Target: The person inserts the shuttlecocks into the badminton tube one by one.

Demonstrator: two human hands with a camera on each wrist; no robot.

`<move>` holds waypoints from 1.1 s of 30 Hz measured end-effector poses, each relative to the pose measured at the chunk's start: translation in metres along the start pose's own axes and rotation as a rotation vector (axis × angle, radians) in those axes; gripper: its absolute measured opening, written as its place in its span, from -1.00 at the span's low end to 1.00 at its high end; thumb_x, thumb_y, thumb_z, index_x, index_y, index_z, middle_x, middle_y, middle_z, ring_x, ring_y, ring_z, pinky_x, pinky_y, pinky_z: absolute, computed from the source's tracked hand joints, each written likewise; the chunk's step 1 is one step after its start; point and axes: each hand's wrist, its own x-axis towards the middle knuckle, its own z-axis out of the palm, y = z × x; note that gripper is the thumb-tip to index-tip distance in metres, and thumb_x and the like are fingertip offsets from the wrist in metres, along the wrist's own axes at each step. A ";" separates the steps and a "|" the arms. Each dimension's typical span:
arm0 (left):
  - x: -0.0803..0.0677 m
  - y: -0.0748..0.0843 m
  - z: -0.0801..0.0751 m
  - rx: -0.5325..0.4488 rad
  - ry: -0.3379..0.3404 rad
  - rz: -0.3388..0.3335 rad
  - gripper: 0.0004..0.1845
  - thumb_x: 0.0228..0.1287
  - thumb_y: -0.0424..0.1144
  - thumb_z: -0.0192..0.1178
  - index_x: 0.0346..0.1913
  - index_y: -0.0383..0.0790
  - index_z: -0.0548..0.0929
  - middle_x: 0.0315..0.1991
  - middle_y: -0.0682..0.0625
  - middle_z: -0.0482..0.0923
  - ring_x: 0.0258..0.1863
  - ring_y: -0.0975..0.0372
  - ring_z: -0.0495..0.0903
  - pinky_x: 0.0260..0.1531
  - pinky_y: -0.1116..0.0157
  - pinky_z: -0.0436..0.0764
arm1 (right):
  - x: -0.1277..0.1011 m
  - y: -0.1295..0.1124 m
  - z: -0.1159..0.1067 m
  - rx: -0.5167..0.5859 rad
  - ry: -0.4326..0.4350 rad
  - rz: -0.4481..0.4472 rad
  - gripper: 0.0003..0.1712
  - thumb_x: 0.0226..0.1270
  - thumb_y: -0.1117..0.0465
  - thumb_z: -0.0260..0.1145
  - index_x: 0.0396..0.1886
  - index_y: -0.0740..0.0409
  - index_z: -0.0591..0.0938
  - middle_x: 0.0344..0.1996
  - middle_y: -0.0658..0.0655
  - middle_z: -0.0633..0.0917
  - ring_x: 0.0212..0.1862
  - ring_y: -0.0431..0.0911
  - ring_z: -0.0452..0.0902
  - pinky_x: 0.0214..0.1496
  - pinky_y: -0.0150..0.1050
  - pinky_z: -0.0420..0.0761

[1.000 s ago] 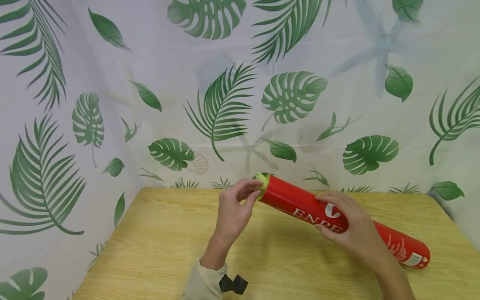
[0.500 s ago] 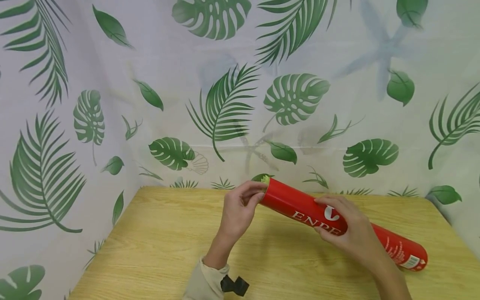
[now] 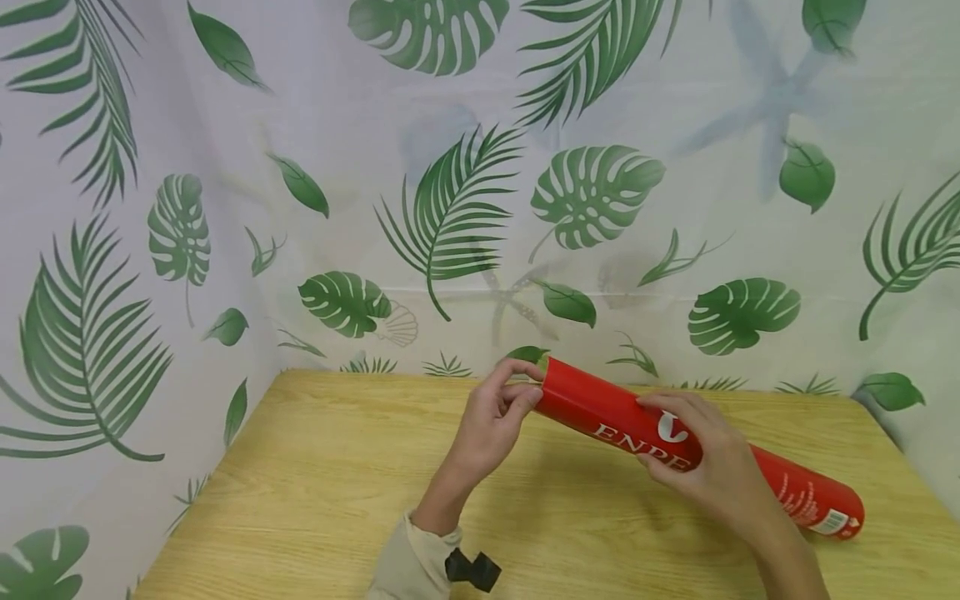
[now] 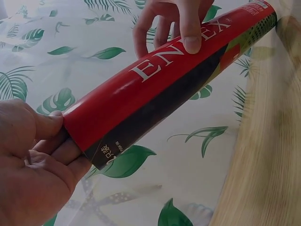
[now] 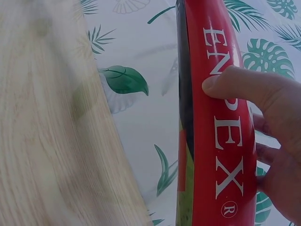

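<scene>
A long red tube (image 3: 600, 408) with white ENPEX lettering lies tilted. Its lower end rests on the wooden table (image 3: 337, 483) at the right and its other end is raised toward the left. My left hand (image 3: 495, 417) is at the raised end, its thumb and curled fingers pinching the tube's rim. The left wrist view shows this hand (image 4: 33, 165) closing over the end of the tube (image 4: 155, 89). My right hand (image 3: 712, 467) grips the tube's middle, thumb on the lettering and fingers round the far side. From the right wrist, that hand (image 5: 268, 117) is wrapped on the tube (image 5: 221, 141).
A white curtain with green leaf print (image 3: 450, 208) hangs close behind the table and along its left side. A black strap (image 3: 468, 569) sits at my left sleeve cuff. Bare tabletop lies in front of and left of the hands.
A yellow-green thing stuck out of the tube's raised end a second ago; it no longer shows. My left fingers have closed in on that end. The tube has shifted slightly right.
</scene>
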 end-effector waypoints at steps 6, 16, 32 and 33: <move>0.000 0.000 -0.001 0.007 -0.017 -0.008 -0.84 0.58 -0.40 0.07 0.10 -0.33 0.52 -0.10 -0.24 0.76 -0.20 0.13 0.69 -0.21 0.39 0.57 | -0.001 0.001 0.001 -0.015 -0.002 0.000 -0.13 -0.09 0.33 0.71 0.29 -0.07 0.59 0.22 0.10 0.59 0.16 0.06 0.51 -0.09 -0.09 0.70; -0.004 -0.008 -0.017 0.083 -0.016 -0.109 -0.88 0.54 -0.36 0.15 0.03 -0.26 0.58 -0.14 -0.15 0.78 -0.62 0.29 0.31 -0.54 0.39 0.30 | -0.001 0.004 0.016 -0.034 -0.023 -0.022 -0.18 -0.07 0.32 0.70 0.26 -0.06 0.61 0.17 0.10 0.60 0.13 0.07 0.50 -0.11 0.12 0.74; -0.010 -0.039 -0.080 0.169 -0.021 -0.223 -0.83 0.51 -0.39 0.18 0.04 -0.39 0.64 -0.05 -0.24 0.74 -0.06 -0.03 0.74 0.11 -0.01 0.65 | -0.001 -0.001 0.057 -0.100 -0.157 0.022 -0.33 0.01 0.18 0.67 0.18 -0.05 0.66 0.07 0.10 0.66 0.01 0.07 0.55 -0.15 -0.04 0.73; -0.011 -0.042 -0.084 0.182 0.008 -0.226 -0.84 0.51 -0.40 0.18 0.03 -0.36 0.65 -0.06 -0.22 0.74 -0.07 -0.02 0.75 0.09 -0.01 0.66 | -0.001 -0.001 0.059 -0.107 -0.165 0.029 -0.33 0.01 0.16 0.67 0.19 -0.05 0.66 0.07 0.10 0.66 0.01 0.07 0.56 -0.14 -0.01 0.73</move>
